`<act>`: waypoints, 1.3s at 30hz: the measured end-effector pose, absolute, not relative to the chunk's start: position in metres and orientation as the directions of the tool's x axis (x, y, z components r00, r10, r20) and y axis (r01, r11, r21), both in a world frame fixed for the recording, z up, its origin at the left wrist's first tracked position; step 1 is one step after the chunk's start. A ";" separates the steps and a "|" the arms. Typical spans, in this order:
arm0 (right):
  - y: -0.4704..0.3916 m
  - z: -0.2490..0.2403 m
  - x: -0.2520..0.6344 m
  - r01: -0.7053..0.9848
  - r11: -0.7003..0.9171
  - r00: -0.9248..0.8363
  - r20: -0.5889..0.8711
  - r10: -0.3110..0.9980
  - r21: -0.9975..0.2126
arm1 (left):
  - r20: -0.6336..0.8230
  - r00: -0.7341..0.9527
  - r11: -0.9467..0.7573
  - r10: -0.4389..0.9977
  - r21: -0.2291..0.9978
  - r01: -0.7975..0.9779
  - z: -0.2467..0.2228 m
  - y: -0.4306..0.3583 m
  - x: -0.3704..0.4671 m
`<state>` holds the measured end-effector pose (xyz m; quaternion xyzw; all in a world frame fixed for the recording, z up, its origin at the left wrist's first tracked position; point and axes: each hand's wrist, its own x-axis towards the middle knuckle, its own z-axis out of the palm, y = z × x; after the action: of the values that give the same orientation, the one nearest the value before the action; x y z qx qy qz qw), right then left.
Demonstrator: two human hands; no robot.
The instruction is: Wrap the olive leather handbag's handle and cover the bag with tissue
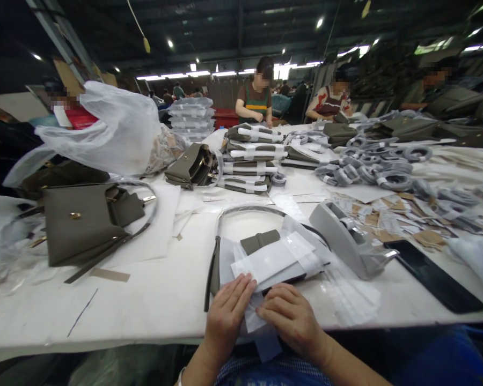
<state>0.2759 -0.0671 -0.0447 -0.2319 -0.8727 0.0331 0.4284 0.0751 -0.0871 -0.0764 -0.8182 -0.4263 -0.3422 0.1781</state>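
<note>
Workshop: dark roof, lit tubes, people (254, 99) at work behind a white table (156, 308).
Landmark: the dispenser (342, 238), grey.
Bag (260, 242), olive, mostly under white wrap (277, 262): just left of the dispenser, near the front edge. Strap (249, 209), sleeved, arching behind it towards the dispenser.
Left hand (229, 313): left of the dispenser, nearer the wearer; fingers straight and close together, laid flat on the wrap, not gripping.
Right hand (292, 321): between left hand and dispenser; fingers half curled, thumb on the wrap's near end. Whether it pinches a layer, cannot tell.
Step, as judged: folding or smoothing the near end. Best done with the left fingers holding the layers down while the right draws the end snug and even; light pressure, lest the thin wrap crease or tear. Strap better kept out of the fold.
Edges: table front just below the hands, a flap of wrap hanging over it. Dispenser's cutter end points right, away from the work.
Room: tight right of the dispenser, with phone (434, 276) and scraps (418, 230); wider far left, as far as a second bag (84, 225). Behind the dispenser, to the left, a stack (249, 153) limits reach.
</note>
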 end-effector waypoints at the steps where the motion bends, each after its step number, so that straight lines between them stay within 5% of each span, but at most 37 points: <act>1: -0.070 -0.047 0.277 0.370 0.894 -0.523 0.739 0.425 -0.253 | 0.710 0.406 -0.576 0.575 -0.001 0.817 -0.077 -0.087 0.075; 10: -0.071 -0.071 0.279 0.445 0.871 -0.558 0.697 0.451 -0.208 | 0.658 0.399 -0.577 0.639 0.067 0.814 -0.074 -0.088 0.075; 18: -0.070 -0.071 0.278 0.465 0.862 -0.562 0.685 0.464 -0.202 | 0.377 0.470 -0.590 0.798 0.332 0.736 -0.036 -0.095 0.067; 25: -0.072 -0.062 0.285 0.482 0.859 -0.605 0.642 0.470 -0.173 | 0.640 0.398 -0.600 0.658 0.125 0.790 -0.066 -0.084 0.074; 30: -0.066 -0.044 0.292 0.524 0.829 -0.546 0.669 0.504 -0.196 | 0.660 0.395 -0.598 0.639 0.104 0.795 -0.069 -0.082 0.075; 39: -0.039 -0.051 0.270 0.708 0.681 -0.531 0.496 0.687 -0.185 | 0.630 0.431 -0.610 0.646 0.086 0.787 -0.063 -0.081 0.070</act>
<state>0.2704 -0.0389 -0.0514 -0.3989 -0.8747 -0.0193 0.2747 0.0705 -0.0806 -0.0632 -0.8387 -0.4273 -0.3189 0.1110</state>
